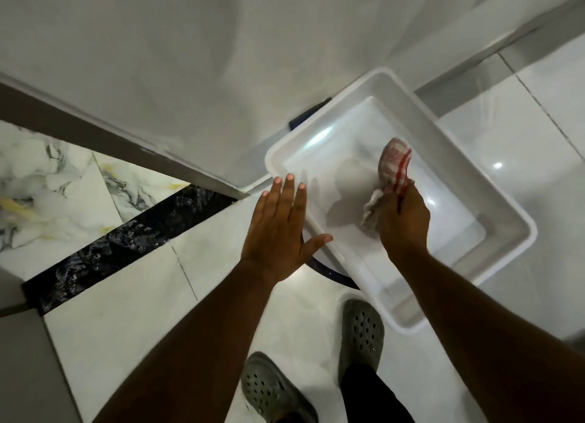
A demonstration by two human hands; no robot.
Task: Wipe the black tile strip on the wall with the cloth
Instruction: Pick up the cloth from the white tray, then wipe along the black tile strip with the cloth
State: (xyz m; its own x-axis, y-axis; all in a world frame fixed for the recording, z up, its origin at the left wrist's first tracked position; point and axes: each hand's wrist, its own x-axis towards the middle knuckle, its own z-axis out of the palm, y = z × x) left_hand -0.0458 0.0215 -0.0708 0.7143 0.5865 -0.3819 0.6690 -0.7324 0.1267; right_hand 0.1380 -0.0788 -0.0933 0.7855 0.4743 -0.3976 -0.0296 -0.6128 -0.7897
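Note:
A black speckled tile strip [126, 242] runs diagonally across the pale tiles at the left. My right hand [403, 220] is shut on a white cloth with red stripes [394, 164], held over the inside of a white plastic tub [493, 207]. The cloth is bunched, with one end sticking up past my fingers and another hanging below them. My left hand [280, 232] is open with fingers spread, beside the tub's left rim, its thumb reaching over that rim. It holds nothing.
A grey ledge [110, 137] crosses above the strip, below a white wall. My feet in grey perforated clogs [361, 330] stand on glossy white floor tiles at the bottom. A dark curved object [332, 275] shows under the tub's near edge.

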